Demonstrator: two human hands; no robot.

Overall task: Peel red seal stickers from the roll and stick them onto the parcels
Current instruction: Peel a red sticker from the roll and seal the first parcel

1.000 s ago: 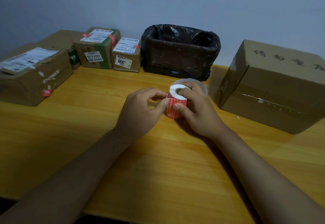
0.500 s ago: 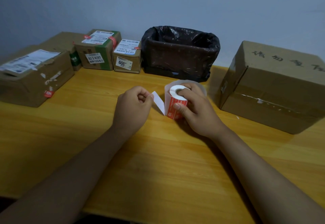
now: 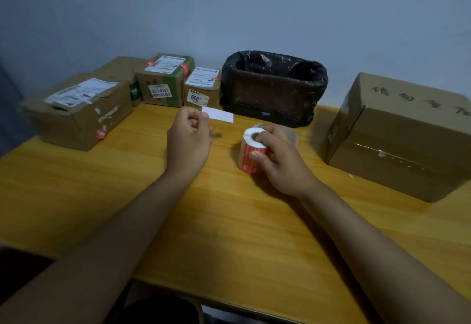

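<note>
The left hand (image 3: 188,143) is pinching a sticker (image 3: 218,115), white side showing, lying lengthwise rightward; the right hand (image 3: 277,155) is gripping the upright roll (image 3: 251,154) on the wooden table (image 3: 229,221), by a grey wall (image 3: 254,13).

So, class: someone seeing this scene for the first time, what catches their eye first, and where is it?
Probably the white strip pinched in the left hand above the middle of the wooden table, pale against the dim scene. Just right of it, the right hand grips the red sticker roll standing on the table. Behind them sits a black-lined bin by the wall.
</note>
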